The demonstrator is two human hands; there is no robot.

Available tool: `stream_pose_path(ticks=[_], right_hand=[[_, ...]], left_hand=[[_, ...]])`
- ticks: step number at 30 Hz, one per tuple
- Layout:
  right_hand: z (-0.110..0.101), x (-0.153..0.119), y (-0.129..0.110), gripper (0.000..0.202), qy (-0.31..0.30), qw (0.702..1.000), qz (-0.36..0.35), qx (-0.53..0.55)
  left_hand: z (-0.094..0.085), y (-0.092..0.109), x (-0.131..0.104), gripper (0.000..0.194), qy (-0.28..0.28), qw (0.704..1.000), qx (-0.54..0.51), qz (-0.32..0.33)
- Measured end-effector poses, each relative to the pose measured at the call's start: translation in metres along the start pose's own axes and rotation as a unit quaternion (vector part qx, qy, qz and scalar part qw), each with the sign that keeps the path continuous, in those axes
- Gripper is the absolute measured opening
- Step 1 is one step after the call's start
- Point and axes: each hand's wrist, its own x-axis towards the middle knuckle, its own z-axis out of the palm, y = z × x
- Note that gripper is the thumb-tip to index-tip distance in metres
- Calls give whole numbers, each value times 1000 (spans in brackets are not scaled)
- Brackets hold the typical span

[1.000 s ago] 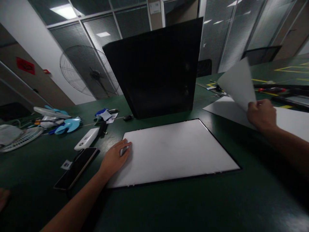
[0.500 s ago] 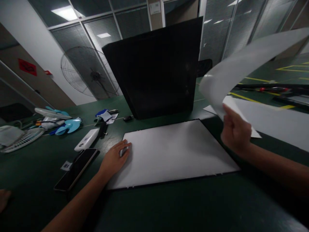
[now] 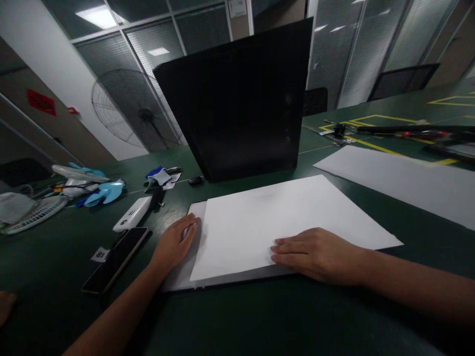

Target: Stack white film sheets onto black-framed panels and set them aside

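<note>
A bright white sheet lies over a flat white panel with a dark rim, shifted to the right so that the panel's left end and front strip show. My right hand rests flat on the sheet near its front edge, fingers stretched out and pointing left. At the panel's left edge my left hand lies with fingers spread, its fingertips on the panel just beside the sheet. The sheet's right corner reaches past the panel over the green table.
Behind the panel stands a large black screen-like board. A phone and a white device lie on the left, with a small fan beyond. More white sheeting lies right. Another person's hand shows at the far left.
The white sheet, raised and curled in my right hand before, now lies flat on the panel. My right hand has moved left and down onto it. My left hand has stayed at the panel's edge.
</note>
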Motion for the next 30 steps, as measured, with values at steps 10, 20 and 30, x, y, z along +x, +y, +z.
stream_pose_path(ticks=[10,20,30], right_hand=[[-2,7,-13,67,-27,987,22,156],[-1,2,-3,67,-38,987,69,143],[2,0,2,66,-23,991,40,127]], left_hand=[[6,-11,5,59,5,1000,-11,27],[12,-22,9,53,17,999,-47,-17],[15,-25,10,50,35,997,-63,-15]])
